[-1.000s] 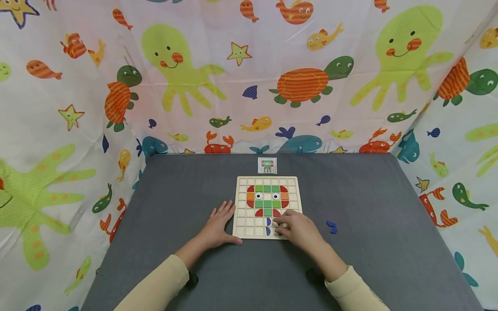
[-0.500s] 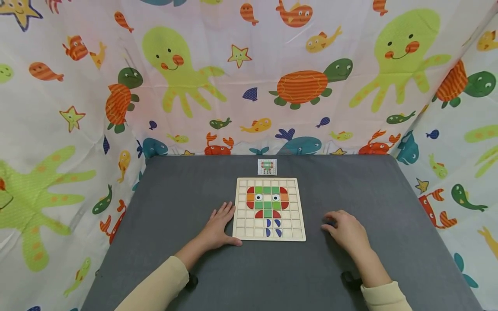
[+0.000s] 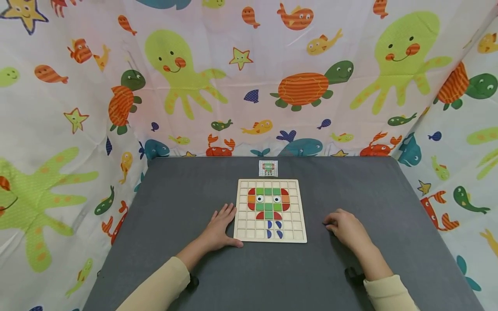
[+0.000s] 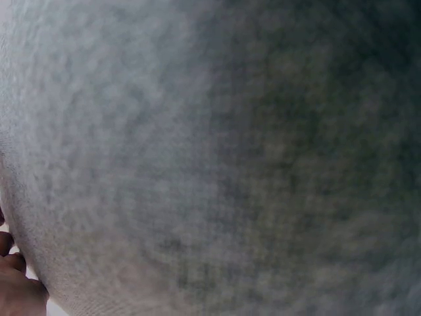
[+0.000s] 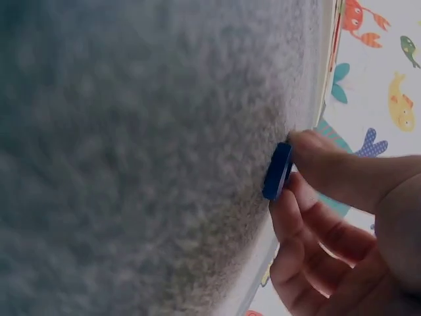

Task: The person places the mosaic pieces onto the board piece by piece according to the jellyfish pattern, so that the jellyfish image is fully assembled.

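A pale wooden grid board (image 3: 243,224) lies on the grey table. Red, orange and green tiles and two eye tiles form a figure on it, with several blue half-round tiles (image 3: 279,224) below. My left hand (image 3: 218,230) rests at the board's left edge, fingers straight and thumb by the near corner. To the right of the board, my right hand (image 3: 345,225) pinches a blue tile (image 5: 279,170) between thumb and fingers, close over the table. The right wrist view shows that tile edge-on. In the left wrist view, only some fingers (image 4: 20,283) appear at the lower left.
A small picture card (image 3: 268,168) with a similar coloured figure lies just behind the board. The grey table (image 3: 186,185) ends at a curtain (image 3: 249,77) printed with sea animals, which stands at the back and sides.
My right hand has left the board, where another blue tile now lies, and moved right to the loose blue tiles. It now pinches one. My left hand has stayed at the board's edge.
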`<move>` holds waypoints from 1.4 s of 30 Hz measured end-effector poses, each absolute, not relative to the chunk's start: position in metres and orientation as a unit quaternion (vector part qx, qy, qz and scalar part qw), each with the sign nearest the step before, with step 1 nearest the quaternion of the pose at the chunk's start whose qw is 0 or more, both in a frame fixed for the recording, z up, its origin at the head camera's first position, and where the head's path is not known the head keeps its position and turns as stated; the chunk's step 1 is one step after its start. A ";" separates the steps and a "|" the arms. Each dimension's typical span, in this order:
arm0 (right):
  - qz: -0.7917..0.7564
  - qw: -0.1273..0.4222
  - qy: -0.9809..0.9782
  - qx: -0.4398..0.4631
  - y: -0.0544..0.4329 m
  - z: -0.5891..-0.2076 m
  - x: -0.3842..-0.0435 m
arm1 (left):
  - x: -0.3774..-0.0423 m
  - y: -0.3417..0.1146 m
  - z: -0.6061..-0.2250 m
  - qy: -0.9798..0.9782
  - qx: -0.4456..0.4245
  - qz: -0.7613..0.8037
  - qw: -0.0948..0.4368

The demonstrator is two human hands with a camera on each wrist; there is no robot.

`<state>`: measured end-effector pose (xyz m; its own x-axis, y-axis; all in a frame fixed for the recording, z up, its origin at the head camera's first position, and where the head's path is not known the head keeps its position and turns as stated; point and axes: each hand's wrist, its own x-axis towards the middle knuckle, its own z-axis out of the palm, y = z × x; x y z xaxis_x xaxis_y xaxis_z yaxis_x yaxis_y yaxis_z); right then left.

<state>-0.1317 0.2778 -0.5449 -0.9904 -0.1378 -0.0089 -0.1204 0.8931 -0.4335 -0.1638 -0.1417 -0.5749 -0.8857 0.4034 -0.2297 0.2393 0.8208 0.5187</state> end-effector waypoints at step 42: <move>-0.236 0.042 0.971 -0.001 0.275 -0.542 -0.135 | -0.164 -0.142 -0.576 0.940 0.166 0.247 0.168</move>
<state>-0.1350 0.2748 -0.5419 -0.9965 -0.0208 -0.0807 0.0185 0.8890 -0.4576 -0.1640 -0.1420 -0.5756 -0.8885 0.3951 -0.2334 0.2291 0.8226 0.5205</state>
